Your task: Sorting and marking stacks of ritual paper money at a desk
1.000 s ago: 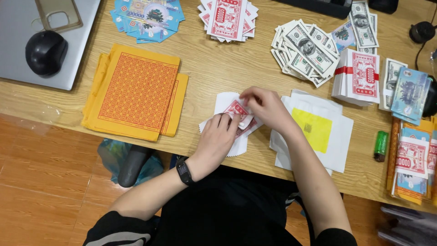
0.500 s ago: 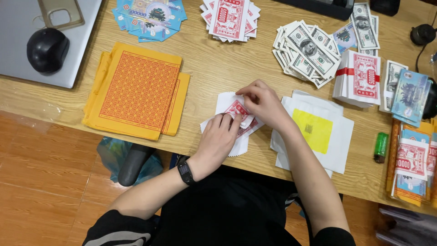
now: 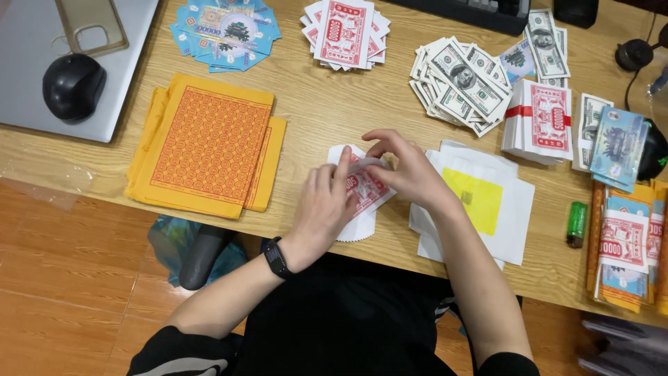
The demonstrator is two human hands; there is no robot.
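Inside white envelope [image 3: 353, 224], red notes [image 3: 367, 186]

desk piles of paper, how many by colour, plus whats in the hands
Red note piles: 3 (fanned top, banded, far right)
Green bill piles: 3 ()
Blue note piles: 2 ()
Orange sheet stack: 1
White envelope stack: 1
Held by left hand and right hand: 1 red note
Total: 11

Left hand [image 3: 323, 205] and right hand [image 3: 407, 167] — fingertips together
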